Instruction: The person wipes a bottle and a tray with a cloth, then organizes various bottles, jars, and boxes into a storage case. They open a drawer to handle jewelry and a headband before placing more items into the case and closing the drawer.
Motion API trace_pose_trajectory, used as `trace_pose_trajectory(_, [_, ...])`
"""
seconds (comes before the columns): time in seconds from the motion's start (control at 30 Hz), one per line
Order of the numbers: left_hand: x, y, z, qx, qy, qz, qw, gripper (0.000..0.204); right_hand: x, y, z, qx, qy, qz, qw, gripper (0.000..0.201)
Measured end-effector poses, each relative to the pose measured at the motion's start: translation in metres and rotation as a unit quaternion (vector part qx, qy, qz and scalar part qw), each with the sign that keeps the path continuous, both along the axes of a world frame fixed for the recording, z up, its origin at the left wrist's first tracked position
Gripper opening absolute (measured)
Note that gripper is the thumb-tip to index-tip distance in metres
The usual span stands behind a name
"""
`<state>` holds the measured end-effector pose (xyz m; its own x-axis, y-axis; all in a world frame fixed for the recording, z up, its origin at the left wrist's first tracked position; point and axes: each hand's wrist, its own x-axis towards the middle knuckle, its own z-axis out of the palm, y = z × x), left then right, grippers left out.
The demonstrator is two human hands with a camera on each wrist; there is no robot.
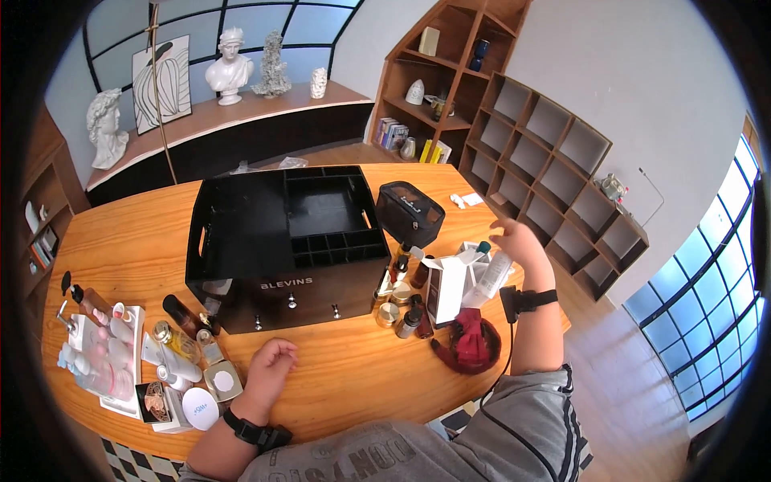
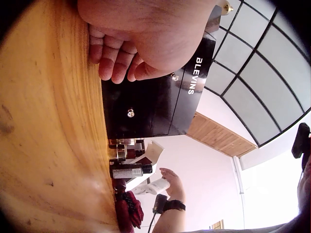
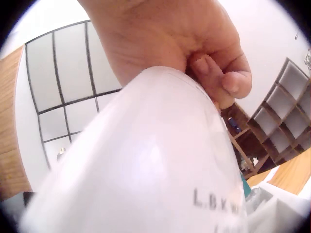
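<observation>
Right hand: at the right end of the table (image 1: 345,386), the right hand (image 1: 522,245) has its fingers bent in at one end of the white bottle (image 1: 491,279) and appears to hold it there.
Left hand: loosely curled and holding nothing; the left hand (image 1: 271,371) is near the front of the black organizer (image 1: 273,311).
Bottle position: tilted, just beside the open white box (image 1: 446,296) and near the red bow headband (image 1: 472,341); whether its base bears on anything, cannot tell.
Handling, advised: keep thumb and fingers firm, as the smooth curved wall could slip; bring the bottle upright before moving it sideways.
Clearance, advised: raise it past the box flaps and the teal cap (image 1: 484,247); a low swing could topple the dark bottle (image 1: 409,321).
Support, advised: the left hand could steady the box, which looks light.
Bottle finish: pale, glossy, rounded at the shoulder, with dark print reading "L.B.K".
Organizer finish: glossy black, boxy, with divided top compartments, small round metallic knobs (image 1: 292,300) and pale "BLEVINS" lettering.
Other materials: table of honey-toned wood with visible grain; box apparently thin card; headband soft-looking, gathered fabric.
</observation>
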<state>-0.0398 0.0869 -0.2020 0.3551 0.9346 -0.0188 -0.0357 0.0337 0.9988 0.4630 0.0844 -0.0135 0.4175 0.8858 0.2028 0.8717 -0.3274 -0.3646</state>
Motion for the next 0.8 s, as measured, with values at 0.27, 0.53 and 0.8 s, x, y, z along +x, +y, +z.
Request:
trace_pose_trajectory(0.27, [0.000, 0.001, 0.000, 0.012, -0.003, -0.002, 1.000, 0.018, -0.007, -0.002, -0.019, 0.138, -0.167, -0.094, 0.972, 0.024])
trace_pose_trajectory(0.53, [0.000, 0.001, 0.000, 0.015, 0.001, 0.003, 1.000, 0.016, -0.039, -0.007, -0.051, -0.031, -0.142, -0.110, 0.983, 0.032])
trace_pose_trajectory(0.8, [0.002, 0.001, -0.001, 0.014, -0.001, 0.005, 1.000, 0.016, -0.052, -0.033, -0.027, 0.135, -0.136, -0.067, 0.979, 0.032])
